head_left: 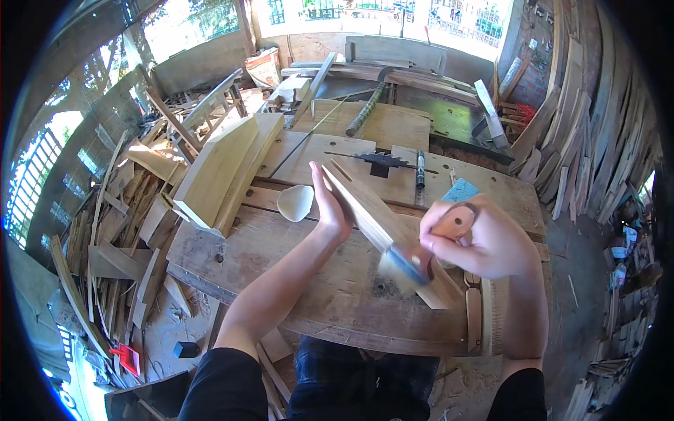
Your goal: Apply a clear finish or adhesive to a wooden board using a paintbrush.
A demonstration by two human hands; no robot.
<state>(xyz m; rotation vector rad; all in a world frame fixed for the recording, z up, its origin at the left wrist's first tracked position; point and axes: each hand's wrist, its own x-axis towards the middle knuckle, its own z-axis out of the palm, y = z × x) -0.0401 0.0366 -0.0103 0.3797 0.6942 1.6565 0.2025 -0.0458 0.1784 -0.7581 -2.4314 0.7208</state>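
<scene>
Lengthwise, the board (366, 216) runs far-left to near-right.

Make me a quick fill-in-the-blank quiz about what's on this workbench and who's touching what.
1. The right hand grips a ____.
2. The left hand touches a board made of ____.
3. The sleeves at the picture's lower edge are ____.
4. Beyond the hands is a dark, toothed ____ blade.

Missing words: brush; wood; black; saw.
</scene>
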